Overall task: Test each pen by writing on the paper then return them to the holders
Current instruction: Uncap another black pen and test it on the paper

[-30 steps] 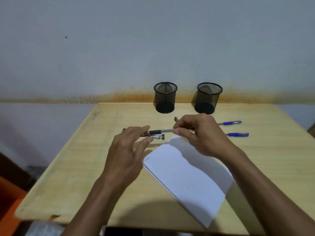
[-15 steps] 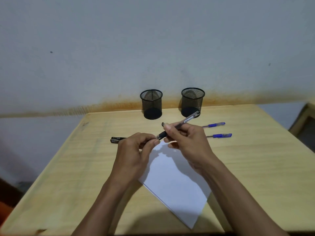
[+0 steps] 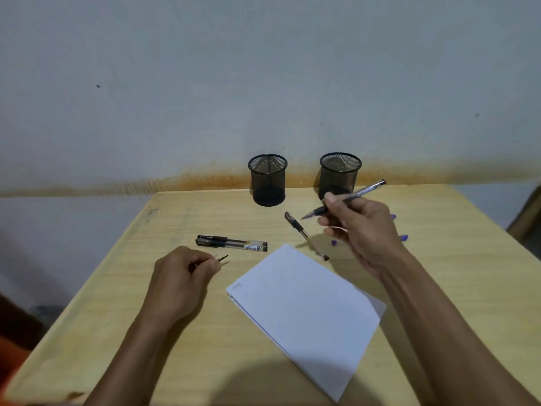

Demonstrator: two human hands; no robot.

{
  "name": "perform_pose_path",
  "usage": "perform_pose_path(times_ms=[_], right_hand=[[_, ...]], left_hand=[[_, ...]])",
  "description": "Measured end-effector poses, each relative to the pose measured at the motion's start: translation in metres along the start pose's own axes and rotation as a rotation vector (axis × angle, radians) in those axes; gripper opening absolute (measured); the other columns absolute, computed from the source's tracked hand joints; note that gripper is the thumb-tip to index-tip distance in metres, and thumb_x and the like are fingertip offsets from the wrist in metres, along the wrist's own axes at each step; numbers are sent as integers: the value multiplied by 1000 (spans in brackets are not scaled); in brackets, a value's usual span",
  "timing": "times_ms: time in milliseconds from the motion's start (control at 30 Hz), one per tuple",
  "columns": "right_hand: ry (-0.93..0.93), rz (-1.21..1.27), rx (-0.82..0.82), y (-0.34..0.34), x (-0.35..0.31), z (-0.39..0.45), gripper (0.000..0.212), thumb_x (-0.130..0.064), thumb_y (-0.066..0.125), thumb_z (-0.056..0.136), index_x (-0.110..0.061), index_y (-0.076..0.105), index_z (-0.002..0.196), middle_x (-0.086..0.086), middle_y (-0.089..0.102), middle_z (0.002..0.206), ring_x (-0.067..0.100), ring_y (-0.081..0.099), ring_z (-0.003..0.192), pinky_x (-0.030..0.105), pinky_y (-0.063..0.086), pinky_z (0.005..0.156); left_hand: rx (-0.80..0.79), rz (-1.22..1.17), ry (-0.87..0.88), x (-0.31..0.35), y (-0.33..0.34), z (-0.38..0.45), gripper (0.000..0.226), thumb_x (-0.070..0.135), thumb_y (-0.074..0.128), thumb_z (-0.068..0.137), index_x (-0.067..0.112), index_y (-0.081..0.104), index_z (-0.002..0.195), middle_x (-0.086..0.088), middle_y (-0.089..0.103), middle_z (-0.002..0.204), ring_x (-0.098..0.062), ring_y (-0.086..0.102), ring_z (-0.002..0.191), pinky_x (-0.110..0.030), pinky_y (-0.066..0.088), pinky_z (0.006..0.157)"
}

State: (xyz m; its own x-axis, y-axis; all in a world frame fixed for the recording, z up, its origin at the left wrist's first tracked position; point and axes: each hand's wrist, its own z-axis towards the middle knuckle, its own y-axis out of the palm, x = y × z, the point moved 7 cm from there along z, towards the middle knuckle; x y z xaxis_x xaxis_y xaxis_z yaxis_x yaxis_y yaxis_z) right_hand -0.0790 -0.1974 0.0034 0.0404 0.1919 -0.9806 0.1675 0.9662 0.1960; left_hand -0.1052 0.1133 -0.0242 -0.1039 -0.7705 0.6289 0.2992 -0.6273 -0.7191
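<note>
My right hand (image 3: 361,230) holds an uncapped black pen (image 3: 355,195) above the table, tip pointing left and down. My left hand (image 3: 183,273) is closed on that pen's black cap (image 3: 223,257), resting on the table left of the white paper (image 3: 307,315). A small scribble marks the paper's left corner. Two capped black pens (image 3: 231,244) lie side by side beyond my left hand. A third black pen (image 3: 306,235) lies diagonally by the paper's top corner. Two black mesh holders (image 3: 268,180) (image 3: 339,174) stand empty at the table's far edge. Bits of blue pens (image 3: 404,237) show behind my right hand.
The wooden table (image 3: 117,288) stands against a grey wall with an orange stain line. Something orange (image 3: 11,353) sits on the floor at the lower left, and a wooden piece (image 3: 527,215) shows at the right edge.
My hands pulled apart: the cap came off the black pen and went left and down with my left hand. My right hand lifted the pen up and to the right.
</note>
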Motion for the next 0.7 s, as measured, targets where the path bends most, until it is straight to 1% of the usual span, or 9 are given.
perform_pose_path(times_ms=[33,100,200,300,367,433,533,600,700], right_hand=[[25,-18,-10,7,8,-4,16,-18,71,93,-3,75,91,9,75,78,13,69,67,25,57,61],[72,-47,-6,14,22,-12,17,-21,72,92,-5,77,90,9,75,74,15,68,69,29,57,66],[85,-99,1,20,36,-20,17,-25,74,91,-8,78,92,8,78,75,16,71,72,33,60,74],[88,-143,7,24,43,-24,18,-24,74,91,-7,78,94,14,79,79,16,72,70,26,59,64],[89,-155,-2,26,44,-25,19,-25,74,91,-7,78,94,16,79,81,14,72,68,25,59,62],[89,-159,-7,28,45,-26,19,-26,74,91,-7,78,93,17,79,81,14,72,67,29,60,66],[93,-142,-10,30,49,-25,17,-24,74,91,-8,78,92,18,78,81,17,71,67,37,59,71],[96,-133,-12,32,51,-27,18,-23,74,91,-6,77,92,19,77,79,19,70,66,37,58,70],[96,-109,-38,38,49,-31,22,-24,67,96,-3,72,94,18,76,77,19,70,60,35,60,63]], left_hand=[[13,10,-6,-2,2,1,7,25,75,85,21,77,90,7,69,82,-14,64,78,-26,42,67],[61,23,-18,-5,3,1,12,23,76,84,19,76,95,5,69,78,-16,62,75,-27,41,68],[87,83,-7,-13,5,1,6,24,75,84,18,75,85,3,69,79,-23,63,78,-34,48,70],[124,133,-17,-23,3,4,10,25,76,84,17,76,78,-3,70,79,-31,62,81,-41,51,70],[140,155,-40,-27,2,6,10,26,75,85,17,78,86,-5,70,90,-32,60,90,-45,50,77],[127,165,-58,-31,4,7,13,28,72,87,17,78,93,-6,70,97,-32,58,96,-48,48,83],[99,166,-61,-34,7,7,19,32,70,88,17,76,98,-6,69,101,-32,58,100,-49,47,86],[115,154,-55,-33,5,5,28,37,70,88,16,73,107,-6,68,107,-31,57,104,-49,47,88],[193,42,92,-9,-5,-9,42,45,71,83,19,69,116,4,63,108,-19,56,104,-37,46,88]])
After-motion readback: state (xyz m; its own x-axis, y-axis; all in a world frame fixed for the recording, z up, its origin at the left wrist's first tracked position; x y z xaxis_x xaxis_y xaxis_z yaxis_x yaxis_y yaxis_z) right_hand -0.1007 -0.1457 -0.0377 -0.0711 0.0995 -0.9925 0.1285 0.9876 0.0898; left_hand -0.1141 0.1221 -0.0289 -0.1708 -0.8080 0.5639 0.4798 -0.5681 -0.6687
